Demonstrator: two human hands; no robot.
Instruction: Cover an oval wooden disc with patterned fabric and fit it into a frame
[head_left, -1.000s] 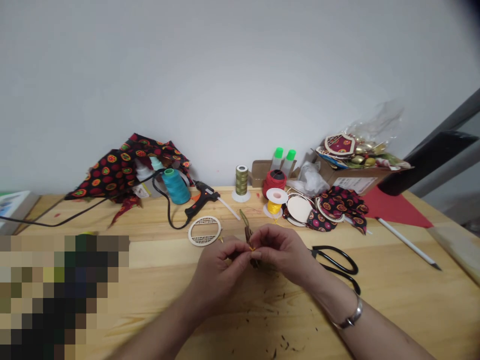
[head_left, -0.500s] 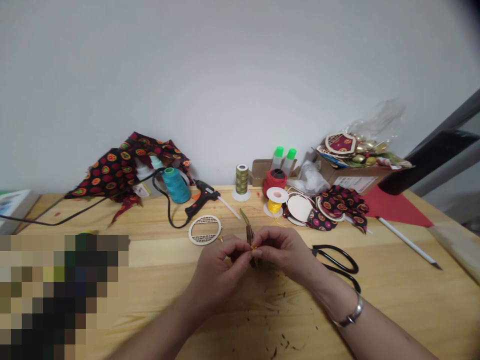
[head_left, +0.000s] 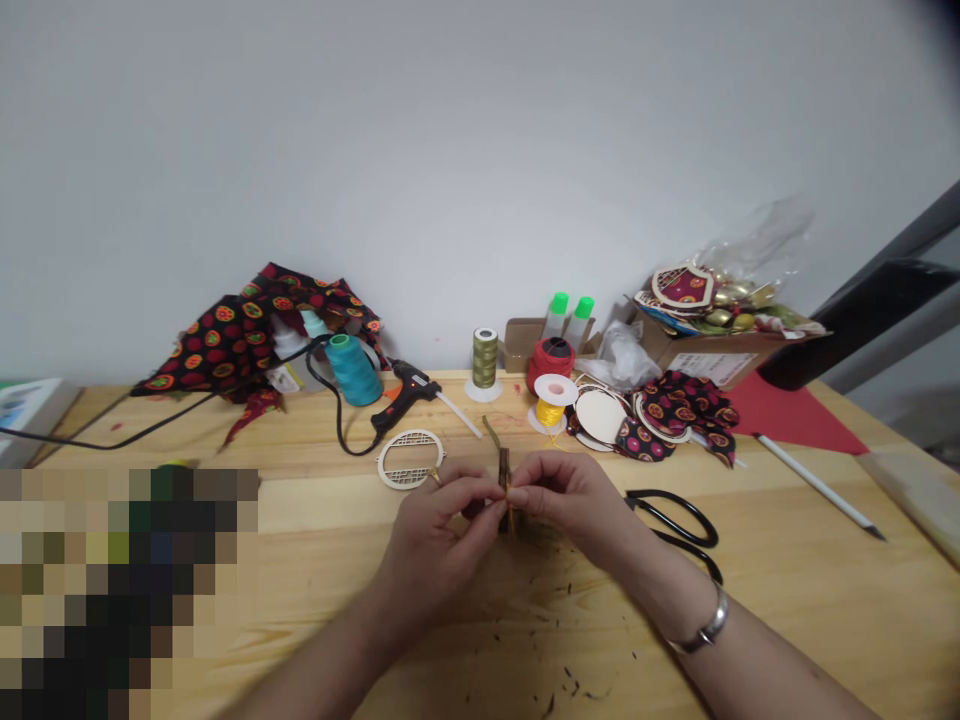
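Observation:
Over the middle of the table, my left hand (head_left: 446,525) and my right hand (head_left: 570,500) meet with thumbs and forefingers pinched together. Between them a thin yellow cord (head_left: 510,495) crosses a small brown bundle of sticks (head_left: 504,462), which stands nearly upright. Each hand pinches the cord at the bundle; my fingers hide most of the wrap and the lower part. A greenish stem (head_left: 490,430) shows just behind the bundle. Black-handled scissors (head_left: 679,515) lie beside my right wrist, partly covered by it. Left of my fingers is an oval wooden lattice frame (head_left: 411,460).
Behind are a glue gun (head_left: 405,395), a teal thread cone (head_left: 354,370), a green thread spool (head_left: 485,360) and a yellow cord spool (head_left: 553,405). Patterned fabric (head_left: 240,330) is at left, a filled cardboard box (head_left: 705,355) at right. Dark crumbs dot the near tabletop.
The brown bundle has turned a little more upright between my fingers, and more of the yellow cord shows along it. Both hands remain in nearly the same place.

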